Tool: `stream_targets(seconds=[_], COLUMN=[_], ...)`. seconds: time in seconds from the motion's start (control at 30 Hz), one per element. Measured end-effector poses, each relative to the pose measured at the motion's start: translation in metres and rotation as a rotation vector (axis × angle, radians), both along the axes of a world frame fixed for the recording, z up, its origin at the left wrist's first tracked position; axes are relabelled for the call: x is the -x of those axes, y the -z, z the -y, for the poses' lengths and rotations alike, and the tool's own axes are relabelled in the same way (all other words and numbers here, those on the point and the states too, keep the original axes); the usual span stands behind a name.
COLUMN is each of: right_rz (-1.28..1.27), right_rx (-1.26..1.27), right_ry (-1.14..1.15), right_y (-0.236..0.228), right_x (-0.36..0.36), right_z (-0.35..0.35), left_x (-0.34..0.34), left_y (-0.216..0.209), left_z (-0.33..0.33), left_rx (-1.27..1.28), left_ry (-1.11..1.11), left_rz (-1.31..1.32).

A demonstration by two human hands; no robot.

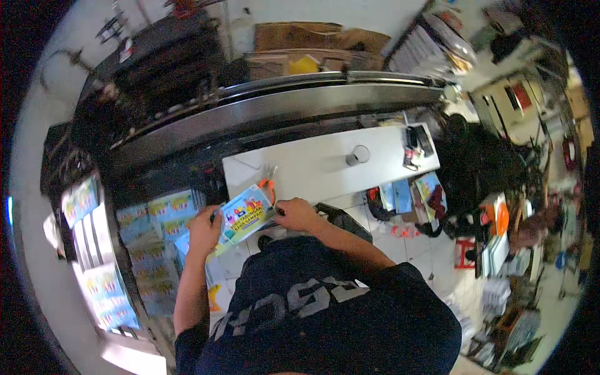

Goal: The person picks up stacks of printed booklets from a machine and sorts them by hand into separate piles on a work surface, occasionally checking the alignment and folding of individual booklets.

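You are holding a colourful printed card (pixel 247 214) between both hands, just above the near edge of the white surface (pixel 312 165). Your left hand (pixel 205 230) is closing on the card's left edge, fingers curled behind it and thumb in front. Your right hand (pixel 299 214) is pinching the card's right edge, fingertips pressed together on it. The card is tilting, its upper right corner sitting close to an orange-handled tool (pixel 269 185) that is lying on the surface.

What could go wrong, as I judge it: you are gripping only the edges, so squeezing the hands toward each other would bow or crease the card. A loosening pinch on the right would let it swing down from your left hand and perhaps drop onto the stacks of similar printed sheets (pixel 156 231) lying below to your left, where it would be hard to pick out again. Moving the card forward carelessly could also catch that tool and nudge it along the surface toward the small grey cylinder (pixel 357 155) standing well apart.
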State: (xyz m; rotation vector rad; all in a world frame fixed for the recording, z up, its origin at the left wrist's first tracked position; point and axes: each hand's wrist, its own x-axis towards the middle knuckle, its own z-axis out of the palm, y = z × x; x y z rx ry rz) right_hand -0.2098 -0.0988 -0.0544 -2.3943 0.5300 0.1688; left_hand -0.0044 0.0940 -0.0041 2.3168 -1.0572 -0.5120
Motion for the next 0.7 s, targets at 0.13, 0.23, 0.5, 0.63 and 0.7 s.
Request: stream_targets(seconds=[0.13, 0.23, 0.5, 0.63, 0.7], right_rz=[0.073, 0.112, 0.177, 0.153, 0.071], right_rx=[-0.141, -0.421, -0.61, -0.567, -0.474], right_ry=[0.298, 0.532, 0.845, 0.913, 0.931], right_y=[0.011, 0.006, 0.067, 0.048, 0.038], right_x=[0.036, 0.054, 0.054, 0.044, 0.036], right_z=[-0.015, -0.025, -0.068, -0.077, -0.079], left_x=[-0.007, -0.009, -0.024, -0.023, -0.032], left_y=[-0.002, 0.004, 0.031, 0.039, 0.053], left_z=[0.028, 0.059, 0.108, 0.103, 0.098], left_rx=[-0.053, -0.049, -0.156, -0.281, -0.261], left_ry=[0.259, 0.411, 0.681, 0.652, 0.665], left_rz=[-0.023, -0.084, -0.01, 0.002, 0.048])
